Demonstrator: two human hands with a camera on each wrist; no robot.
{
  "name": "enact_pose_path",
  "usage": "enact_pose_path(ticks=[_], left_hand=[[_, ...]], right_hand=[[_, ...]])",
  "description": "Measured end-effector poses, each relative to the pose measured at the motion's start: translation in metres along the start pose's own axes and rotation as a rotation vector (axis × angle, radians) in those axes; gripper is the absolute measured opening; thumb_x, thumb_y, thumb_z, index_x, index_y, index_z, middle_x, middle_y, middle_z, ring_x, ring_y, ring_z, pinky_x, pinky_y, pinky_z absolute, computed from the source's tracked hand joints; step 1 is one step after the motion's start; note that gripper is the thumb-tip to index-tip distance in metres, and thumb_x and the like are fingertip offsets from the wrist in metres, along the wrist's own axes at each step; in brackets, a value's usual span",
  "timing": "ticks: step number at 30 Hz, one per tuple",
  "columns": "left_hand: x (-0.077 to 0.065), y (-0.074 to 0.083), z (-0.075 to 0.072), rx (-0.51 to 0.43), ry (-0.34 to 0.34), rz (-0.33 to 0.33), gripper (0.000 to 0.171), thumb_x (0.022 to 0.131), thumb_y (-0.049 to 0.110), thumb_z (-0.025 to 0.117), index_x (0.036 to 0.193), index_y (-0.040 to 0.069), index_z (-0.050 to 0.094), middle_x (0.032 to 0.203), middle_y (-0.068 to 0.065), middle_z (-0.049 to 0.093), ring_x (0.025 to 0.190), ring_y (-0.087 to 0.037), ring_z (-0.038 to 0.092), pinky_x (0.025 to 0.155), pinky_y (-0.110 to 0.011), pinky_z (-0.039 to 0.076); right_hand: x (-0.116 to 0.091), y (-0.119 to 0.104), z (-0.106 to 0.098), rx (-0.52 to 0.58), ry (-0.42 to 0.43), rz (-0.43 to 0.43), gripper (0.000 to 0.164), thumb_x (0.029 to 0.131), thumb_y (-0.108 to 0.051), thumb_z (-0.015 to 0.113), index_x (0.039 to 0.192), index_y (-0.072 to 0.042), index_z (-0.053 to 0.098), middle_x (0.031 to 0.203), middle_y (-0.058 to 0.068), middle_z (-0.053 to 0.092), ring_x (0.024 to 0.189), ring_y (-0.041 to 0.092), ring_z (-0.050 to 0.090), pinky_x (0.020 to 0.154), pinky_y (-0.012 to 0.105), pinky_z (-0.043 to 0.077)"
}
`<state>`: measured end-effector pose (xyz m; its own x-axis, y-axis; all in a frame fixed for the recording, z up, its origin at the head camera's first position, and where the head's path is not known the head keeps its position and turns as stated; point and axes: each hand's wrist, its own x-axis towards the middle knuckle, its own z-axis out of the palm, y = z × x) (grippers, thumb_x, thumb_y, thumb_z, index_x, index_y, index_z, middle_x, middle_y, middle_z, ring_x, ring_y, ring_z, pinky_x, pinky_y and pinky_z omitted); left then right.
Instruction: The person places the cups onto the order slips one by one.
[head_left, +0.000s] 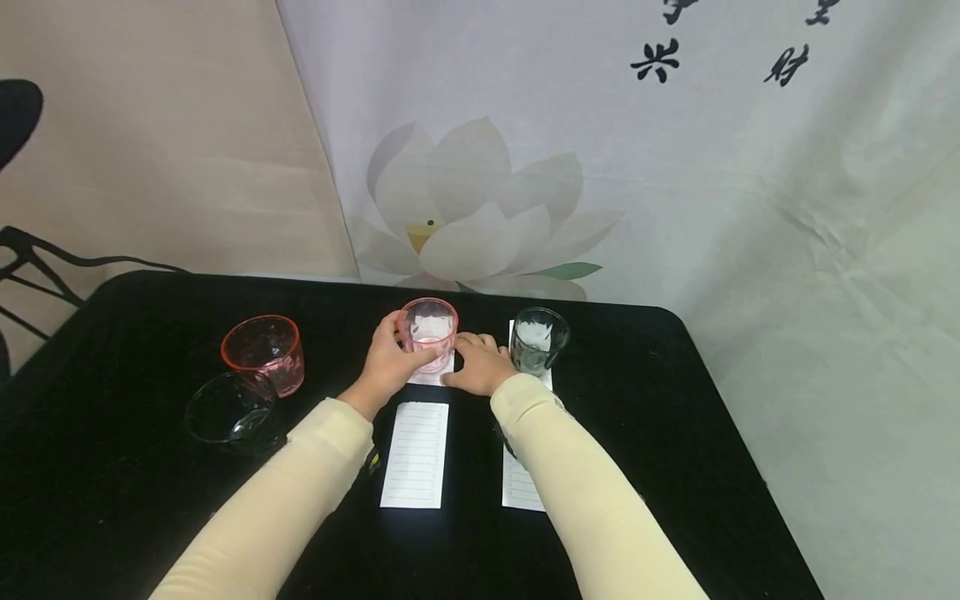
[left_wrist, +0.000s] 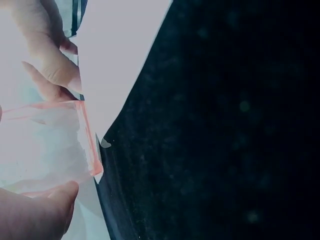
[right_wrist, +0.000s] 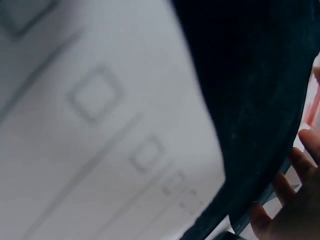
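In the head view a pink-rimmed clear glass (head_left: 431,332) stands over a white paper slip (head_left: 427,379) near the table's back edge. My left hand (head_left: 384,360) grips this glass from the left, thumb on the near side. Just to its right is my right hand (head_left: 483,365), its fingers extended toward the glass and low by the paper. The left wrist view shows the glass (left_wrist: 45,147) between the left fingers (left_wrist: 62,202) and the right hand (left_wrist: 47,55). Spread right-hand fingers (right_wrist: 285,187) appear at the edge of the right wrist view.
A grey glass (head_left: 534,360) stands on a slip beside the right hand. Another printed slip (head_left: 416,457) lies nearer, and a lined slip (head_left: 519,487) lies partly under the right sleeve. A red-rimmed glass (head_left: 281,367) and a clear glass (head_left: 217,412) stand left on the black table (head_left: 135,500).
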<state>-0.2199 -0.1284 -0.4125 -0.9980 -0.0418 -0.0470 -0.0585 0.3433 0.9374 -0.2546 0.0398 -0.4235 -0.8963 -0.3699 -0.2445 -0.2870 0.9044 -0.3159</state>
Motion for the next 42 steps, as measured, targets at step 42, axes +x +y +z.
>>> enact_pose_path(ticks=[42], left_hand=[[-0.044, 0.009, -0.026, -0.043, 0.007, 0.012, 0.089, 0.084, 0.018, 0.075, 0.151, 0.004, 0.018, 0.151, -0.022, 0.03, 0.14, -0.035, 0.03, 0.115, -0.047, 0.029]], right_hand=[[-0.056, -0.005, -0.009, 0.343, 0.187, -0.099, 0.078, 0.087, -0.031, 0.067, 0.15, -0.006, 0.029, 0.155, 0.016, 0.027, 0.142, 0.033, 0.026, 0.114, 0.049, 0.03]])
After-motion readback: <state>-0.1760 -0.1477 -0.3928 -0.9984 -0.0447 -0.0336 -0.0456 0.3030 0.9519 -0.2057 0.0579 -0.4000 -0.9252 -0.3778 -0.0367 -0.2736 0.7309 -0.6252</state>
